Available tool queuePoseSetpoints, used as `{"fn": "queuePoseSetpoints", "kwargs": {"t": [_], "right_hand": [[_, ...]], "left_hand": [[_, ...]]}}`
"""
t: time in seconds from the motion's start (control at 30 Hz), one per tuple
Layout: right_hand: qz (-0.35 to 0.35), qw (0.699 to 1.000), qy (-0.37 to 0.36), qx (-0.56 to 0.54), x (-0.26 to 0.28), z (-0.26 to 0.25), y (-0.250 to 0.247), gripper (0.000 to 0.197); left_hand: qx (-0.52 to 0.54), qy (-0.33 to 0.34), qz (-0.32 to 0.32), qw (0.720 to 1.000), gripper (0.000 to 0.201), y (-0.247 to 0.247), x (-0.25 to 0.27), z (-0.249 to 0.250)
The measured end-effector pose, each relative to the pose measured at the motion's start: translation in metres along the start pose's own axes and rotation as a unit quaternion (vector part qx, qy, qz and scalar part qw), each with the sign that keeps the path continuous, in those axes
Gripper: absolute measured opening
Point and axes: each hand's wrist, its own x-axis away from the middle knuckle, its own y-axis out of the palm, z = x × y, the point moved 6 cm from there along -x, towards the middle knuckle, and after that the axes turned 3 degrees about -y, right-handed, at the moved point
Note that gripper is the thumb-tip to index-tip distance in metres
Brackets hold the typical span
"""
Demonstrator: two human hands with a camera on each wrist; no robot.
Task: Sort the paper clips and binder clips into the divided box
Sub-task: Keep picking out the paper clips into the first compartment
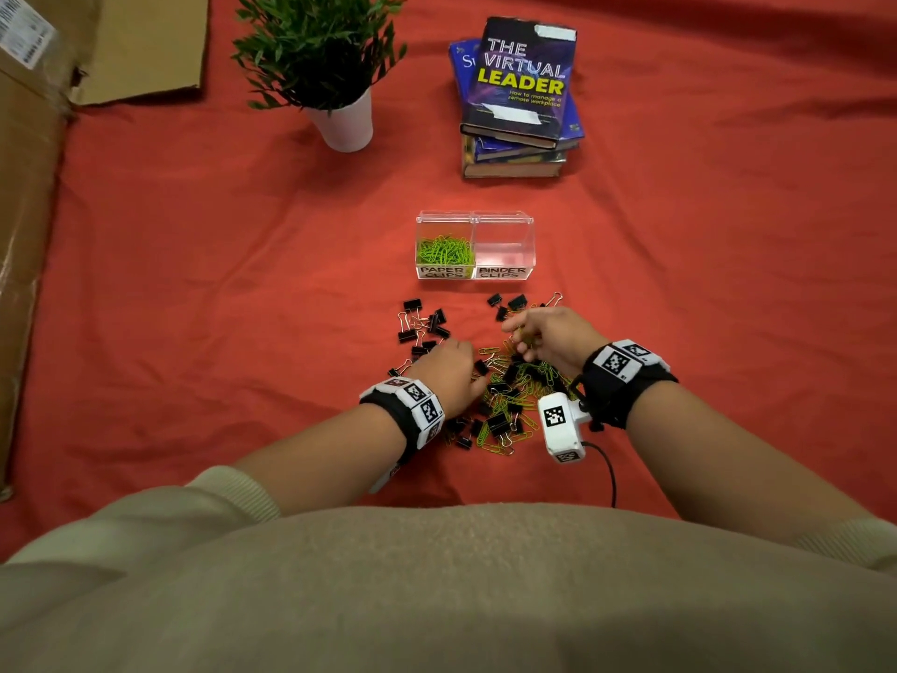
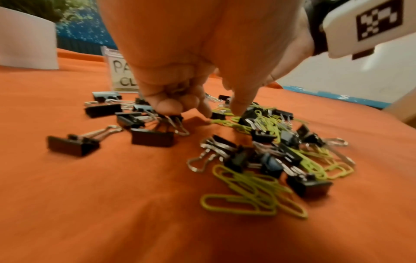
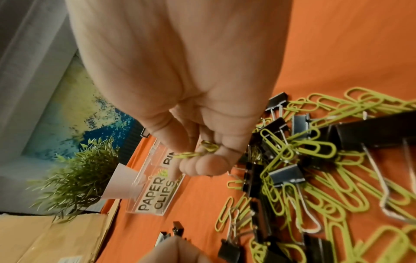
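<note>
Mixed clips (image 1: 505, 395) heaped on red cloth (image 1: 242, 308) before box (image 1: 474, 245); right hand (image 1: 548, 332) pinching green paper clips (image 3: 198, 151), left hand (image 1: 449, 369) curled on binder clips (image 2: 178, 89); light, snaggy wire, best pinched at loops.

This looks like a makeshift office-style desk set up indoors: a red cloth (image 1: 194, 264) covers the surface, with a stack of management books (image 1: 522, 97) at the far side, a potted plant (image 1: 323, 55) left of the books, and flattened cardboard boxes (image 1: 29, 196) further left.
</note>
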Motion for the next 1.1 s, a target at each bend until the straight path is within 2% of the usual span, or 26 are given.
{"fn": "queuePoseSetpoints", "kwargs": {"t": [0.03,0.1,0.2,0.27,0.3,0.5,0.57,0.63,0.73,0.8,0.93,1.0,1.1], "right_hand": [[0.004,1.000,0.000,0.026,0.001,0.001,0.002,0.025],[0.006,0.981,-0.027,0.192,0.004,0.001,0.006,0.016],[-0.021,0.880,-0.096,0.465,0.006,0.008,0.018,0.009],[-0.041,0.832,-0.119,0.541,0.008,0.014,0.022,0.010],[-0.043,0.821,-0.123,0.556,0.008,0.015,0.021,0.010],[0.055,0.832,-0.160,0.529,0.004,0.002,-0.004,0.007],[0.039,0.834,-0.178,0.520,0.007,0.004,-0.001,0.007],[-0.009,0.831,-0.185,0.525,0.013,0.011,0.008,0.005],[-0.064,0.789,-0.161,0.589,0.018,0.030,0.021,0.014],[-0.057,0.780,-0.146,0.606,0.017,0.036,0.021,0.018],[-0.054,0.817,-0.115,0.562,0.017,0.036,0.013,0.010],[-0.049,0.825,-0.097,0.555,0.018,0.032,0.003,0.010],[-0.014,0.817,-0.091,0.570,0.019,0.021,-0.014,0.009]], "left_hand": [[-0.009,-0.002,0.012,1.000,0.042,0.002,0.001,0.001],[-0.016,-0.003,0.020,1.000,0.042,0.006,0.001,0.005],[-0.021,0.003,0.011,1.000,0.046,0.010,0.002,0.009],[-0.019,0.000,0.009,1.000,0.047,0.010,0.004,0.010],[-0.019,0.000,0.010,1.000,0.046,0.009,0.004,0.011],[-0.002,-0.001,-0.004,1.000,0.032,0.004,0.000,-0.001],[0.006,-0.025,-0.001,1.000,0.030,0.000,-0.001,-0.010],[0.010,-0.040,0.004,0.999,0.028,-0.003,-0.001,-0.018],[0.011,-0.037,0.009,0.999,0.027,-0.003,0.002,-0.020],[0.002,-0.041,0.016,0.999,0.033,-0.002,0.005,-0.021],[-0.012,-0.058,0.022,0.998,0.052,0.001,0.008,-0.019],[-0.024,-0.049,0.020,0.998,0.047,0.001,0.008,-0.016],[-0.026,-0.022,0.018,0.999,0.034,0.000,0.010,-0.013]]}}
